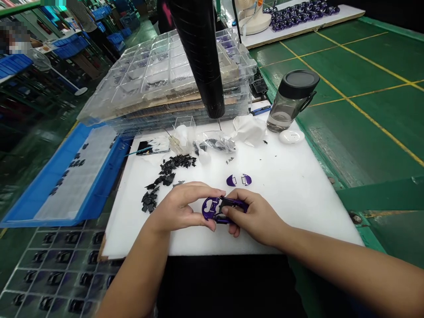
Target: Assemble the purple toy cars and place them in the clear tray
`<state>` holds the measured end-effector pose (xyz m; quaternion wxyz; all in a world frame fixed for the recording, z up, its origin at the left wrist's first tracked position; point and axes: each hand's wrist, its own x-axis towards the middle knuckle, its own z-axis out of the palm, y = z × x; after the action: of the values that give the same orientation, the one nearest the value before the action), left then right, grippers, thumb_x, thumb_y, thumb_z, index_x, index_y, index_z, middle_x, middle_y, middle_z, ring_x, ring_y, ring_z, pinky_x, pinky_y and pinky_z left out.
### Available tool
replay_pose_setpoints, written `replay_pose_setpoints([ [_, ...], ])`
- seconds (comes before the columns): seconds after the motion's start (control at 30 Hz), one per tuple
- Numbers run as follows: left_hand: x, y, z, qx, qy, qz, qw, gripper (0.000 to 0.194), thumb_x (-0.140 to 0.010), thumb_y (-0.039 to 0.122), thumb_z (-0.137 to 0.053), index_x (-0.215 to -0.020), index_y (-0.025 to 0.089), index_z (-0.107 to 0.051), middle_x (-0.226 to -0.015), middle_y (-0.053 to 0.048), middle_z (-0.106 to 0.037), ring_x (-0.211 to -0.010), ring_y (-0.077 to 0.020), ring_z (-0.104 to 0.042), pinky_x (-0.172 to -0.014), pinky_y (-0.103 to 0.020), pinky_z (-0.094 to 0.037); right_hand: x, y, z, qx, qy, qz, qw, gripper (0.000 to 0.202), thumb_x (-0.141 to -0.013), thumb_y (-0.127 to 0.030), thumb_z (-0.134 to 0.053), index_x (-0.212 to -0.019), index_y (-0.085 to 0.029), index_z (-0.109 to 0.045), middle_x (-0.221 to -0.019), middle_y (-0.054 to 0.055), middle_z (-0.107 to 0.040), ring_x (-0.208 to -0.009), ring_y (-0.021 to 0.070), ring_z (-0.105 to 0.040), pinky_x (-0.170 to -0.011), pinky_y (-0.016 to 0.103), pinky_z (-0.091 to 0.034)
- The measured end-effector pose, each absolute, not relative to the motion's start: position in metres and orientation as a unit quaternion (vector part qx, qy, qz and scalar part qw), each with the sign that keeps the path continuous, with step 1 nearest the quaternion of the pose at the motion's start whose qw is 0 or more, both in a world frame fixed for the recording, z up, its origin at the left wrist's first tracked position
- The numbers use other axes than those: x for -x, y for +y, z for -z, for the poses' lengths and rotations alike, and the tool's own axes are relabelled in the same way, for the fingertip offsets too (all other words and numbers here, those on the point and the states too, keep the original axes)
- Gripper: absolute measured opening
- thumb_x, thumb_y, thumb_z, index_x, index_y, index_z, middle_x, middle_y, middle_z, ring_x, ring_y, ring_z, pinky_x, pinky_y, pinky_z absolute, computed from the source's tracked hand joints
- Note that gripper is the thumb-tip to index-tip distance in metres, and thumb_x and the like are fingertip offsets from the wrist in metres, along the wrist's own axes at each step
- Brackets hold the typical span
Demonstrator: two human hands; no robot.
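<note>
Purple car body (209, 209) sits in the grip of left hand (185, 207) and right hand (256, 216), both fingers closed on it

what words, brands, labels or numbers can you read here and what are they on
None can be read for certain.
White oval case: small dark marking on top, too small to read.
Clear bottle with dark lid: no lettering can be made out.
Purple part in the hands: no lettering can be made out.
</note>
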<state>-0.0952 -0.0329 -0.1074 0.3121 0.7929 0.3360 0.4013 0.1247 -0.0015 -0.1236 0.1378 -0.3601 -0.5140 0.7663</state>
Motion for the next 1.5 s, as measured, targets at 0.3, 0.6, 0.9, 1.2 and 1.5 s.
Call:
replay_pose_setpoints([
  [0.3,0.098,-0.034,0.104,-0.780,0.345,-0.397,0.338,0.056,-0.082,0.041,-0.083,-0.128,0.019,-0.060,-0.113,-0.015,-0.066,-0.099,-0.0285,-0.065,-0.084,-0.037,-0.055,-0.126,0.000,0.124,0.310,-0.516,-0.785,0.141,0.019,-0.090,-0.036,-0.057,-0.091,-0.017,-0.055,-0.063,0.001,-0.066,-0.057,0.0144,-0.063,-0.064,0.029,-0.053],
  [0.6,0.096,-0.035,0.106,-0.776,0.335,-0.395,0.359,0.056,-0.081,0.039,-0.084,-0.128,0.019,-0.060,-0.116,-0.015,-0.065,-0.102,-0.0284,-0.064,-0.087,-0.036,-0.054,-0.127,-0.001,0.124,0.308,-0.512,-0.790,0.139,0.018,-0.091,-0.034,-0.055,-0.089,-0.016,-0.055,-0.060,0.000,-0.064,-0.054,0.0134,-0.060,-0.060,0.028,-0.052],
  [0.9,0.100,-0.039,0.108,-0.731,0.383,-0.395,0.403,0.058,-0.077,0.044,-0.087,-0.124,0.020,-0.064,-0.114,-0.013,-0.066,-0.102,-0.0285,-0.064,-0.089,-0.034,-0.052,-0.127,0.000,0.126,0.284,-0.494,-0.811,0.132,0.023,-0.091,-0.038,-0.058,-0.090,-0.016,-0.053,-0.059,0.001,-0.064,-0.053,0.0136,-0.061,-0.058,0.027,-0.051],
  [1.2,0.102,-0.041,0.110,-0.660,0.398,-0.430,0.471,0.064,-0.067,0.049,-0.092,-0.118,0.019,-0.067,-0.110,-0.013,-0.067,-0.105,-0.0315,-0.062,-0.097,-0.038,-0.049,-0.129,-0.002,0.132,0.211,-0.504,-0.826,0.138,0.042,-0.086,-0.048,-0.068,-0.101,-0.011,-0.057,-0.074,0.007,-0.069,-0.065,0.0139,-0.065,-0.069,0.027,-0.052],
  [1.5,0.096,-0.042,0.111,-0.626,0.354,-0.397,0.570,0.056,-0.082,0.040,-0.084,-0.129,0.020,-0.061,-0.123,-0.015,-0.062,-0.107,-0.0332,-0.062,-0.098,-0.041,-0.049,-0.124,-0.008,0.133,0.163,-0.269,-0.944,0.104,0.062,-0.090,-0.068,-0.045,-0.106,-0.010,-0.060,-0.088,0.013,-0.068,-0.060,0.0176,-0.066,-0.056,0.028,-0.055],
])
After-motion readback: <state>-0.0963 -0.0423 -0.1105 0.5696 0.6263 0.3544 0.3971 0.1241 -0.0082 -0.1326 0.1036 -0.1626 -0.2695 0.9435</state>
